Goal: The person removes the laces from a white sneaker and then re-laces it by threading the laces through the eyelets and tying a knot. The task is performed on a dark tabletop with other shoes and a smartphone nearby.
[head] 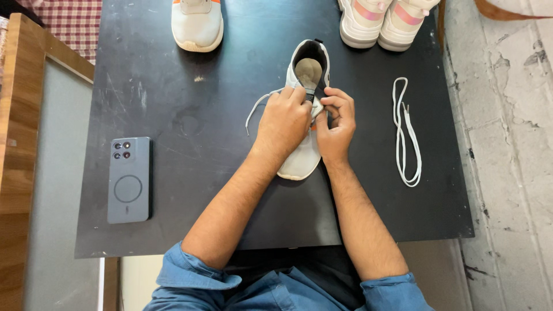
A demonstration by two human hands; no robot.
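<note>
A white sneaker (303, 158) lies on the black table (190, 109), toe toward me, heel opening away. My left hand (283, 124) rests over the shoe's upper, fingers pinched at the lace area near the tongue. Pressed against the shoe's right side, my right hand (337, 124) pinches the same spot. A white lace end (257, 106) trails off to the left from under my left hand. The eyelets are hidden by my fingers.
A loose white shoelace (405, 138) lies folded at the right. A single white sneaker (197, 23) stands at the far left, a pair of white and pink sneakers (383, 23) at the far right. A blue-grey phone (129, 179) lies face down at the left.
</note>
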